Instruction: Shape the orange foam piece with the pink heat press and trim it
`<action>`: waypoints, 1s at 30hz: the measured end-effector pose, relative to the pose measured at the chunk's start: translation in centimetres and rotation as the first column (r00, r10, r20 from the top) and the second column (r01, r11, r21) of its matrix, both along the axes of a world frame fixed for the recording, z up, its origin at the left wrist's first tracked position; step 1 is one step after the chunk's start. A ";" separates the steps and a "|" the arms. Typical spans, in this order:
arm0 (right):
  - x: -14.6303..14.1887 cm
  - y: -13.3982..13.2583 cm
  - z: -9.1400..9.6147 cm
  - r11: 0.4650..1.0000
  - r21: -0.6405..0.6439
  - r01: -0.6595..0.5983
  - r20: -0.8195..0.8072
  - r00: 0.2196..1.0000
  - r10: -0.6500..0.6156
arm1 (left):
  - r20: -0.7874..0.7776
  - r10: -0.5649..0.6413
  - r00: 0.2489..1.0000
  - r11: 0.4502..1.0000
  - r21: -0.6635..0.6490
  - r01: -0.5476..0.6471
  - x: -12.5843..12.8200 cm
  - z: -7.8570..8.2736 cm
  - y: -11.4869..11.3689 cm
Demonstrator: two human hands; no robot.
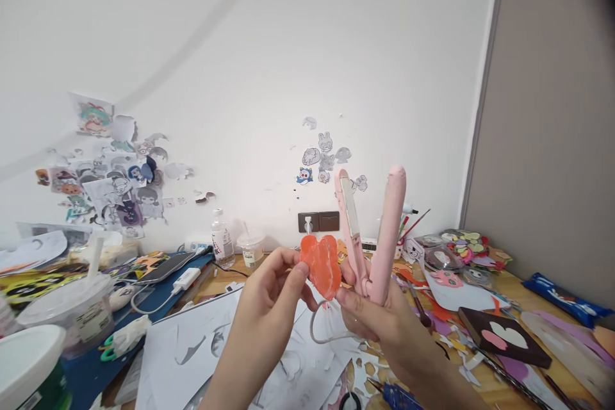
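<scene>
Bare forearms, the left one (240,359) and the right one (425,359), reach up from the bottom edge, nearest the camera. Taking the orange cutout (323,269) as the middle of the clock face, the left hand (278,288) comes in from 8 o'clock, its fingers (295,280) pinching the cutout by its left edge. That piece is glossy, with a lobed top and a narrower lower end, and is raised above the counter (514,283).

From 4 o'clock the right hand (379,314) grasps a pink hair straightener (394,230) near its hinge, fingers wrapped around it; the two arms stand up and spread apart in a V just beside the cutout. A pale cord (314,330) loops below, between the hands.

White paper sheets (187,352) lie toward 8 o'clock. Around 9 o'clock are a lidded plastic cup (72,307) with a straw and, closer to the camera, a white-lidded tub (29,359). A clear bottle (221,240) stands between 9 and 10. Toward 12, a wall socket (308,222) holds a plug, with stickers (325,142) above. A dark square (504,336) lies between 3 and 4, and a blue wrapper (567,300) at 3.
</scene>
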State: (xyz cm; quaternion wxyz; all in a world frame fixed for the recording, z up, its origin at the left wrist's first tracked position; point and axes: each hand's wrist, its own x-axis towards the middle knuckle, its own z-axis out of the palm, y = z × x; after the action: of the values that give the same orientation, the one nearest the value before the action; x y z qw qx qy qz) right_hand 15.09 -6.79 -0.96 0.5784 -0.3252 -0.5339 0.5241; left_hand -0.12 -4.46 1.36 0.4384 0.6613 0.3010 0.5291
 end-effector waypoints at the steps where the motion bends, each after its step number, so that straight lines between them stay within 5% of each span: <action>1: 0.0 0.0 0.0 1.000 0.000 0.004 -0.014 1.000 -0.004 | 0.010 -0.004 1.000 1.000 -0.005 0.004 0.1 -0.1 0.0; 7: 0.1 0.0 0.2 0.997 0.058 -0.059 -0.078 0.995 0.063 | 0.149 -0.084 0.985 0.991 -0.088 0.098 1.3 -0.7 0.2; 12: 0.2 -0.1 0.4 0.991 0.090 -0.100 -0.084 0.991 0.107 | 0.323 -0.023 0.946 0.981 -0.173 0.083 1.4 -0.7 0.7; 23: 0.0 0.5 0.5 0.996 0.028 0.083 -0.084 0.993 -0.080 | 0.194 -0.009 0.981 0.994 -0.107 0.030 0.9 -0.7 0.5; 30: 0.4 0.6 0.5 0.998 0.057 0.027 -0.098 0.995 -0.022 | 0.172 0.027 0.985 0.996 -0.088 -0.012 0.5 -0.9 0.6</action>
State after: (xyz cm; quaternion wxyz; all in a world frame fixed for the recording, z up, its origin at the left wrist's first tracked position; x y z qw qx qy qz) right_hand 15.53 -6.22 -0.47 0.6194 -0.2888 -0.5163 0.5162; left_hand 0.36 -3.87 0.50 0.4862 0.5902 0.2909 0.5751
